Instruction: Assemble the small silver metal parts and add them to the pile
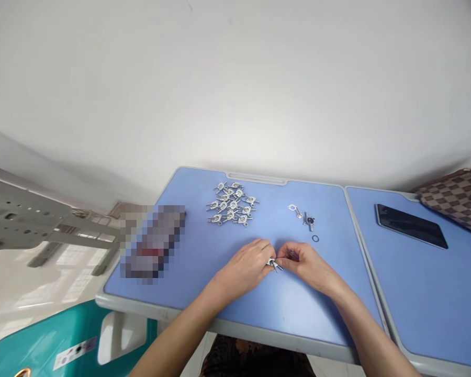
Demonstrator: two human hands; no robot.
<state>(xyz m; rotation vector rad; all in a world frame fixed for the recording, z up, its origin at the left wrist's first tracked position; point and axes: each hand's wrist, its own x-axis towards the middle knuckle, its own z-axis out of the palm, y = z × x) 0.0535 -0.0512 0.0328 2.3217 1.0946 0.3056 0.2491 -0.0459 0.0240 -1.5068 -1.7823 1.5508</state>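
Near the front of the blue desk, my left hand (253, 264) is closed around a small silvery metal fitting (273, 263) with thin prongs sticking out. Against its right side, the thumb and fingers of my right hand (304, 262) are pinched together; what lies between them is too small to make out. Beyond my right hand rest a dark ring (315, 238), a metal fitting with a black round centre (310, 221) and a flat metal plate with a hole (292, 208). Several similar silvery fittings (231, 205) lie grouped farther back, left of centre.
A blurred-out object (157, 243) lies on the desk's left side. On the adjoining desk at right are a black phone (412, 226) and a checkered bag (459, 196). A green plastic stool or chair (43, 335) stands at lower left; a white wall (235, 94) rises behind.
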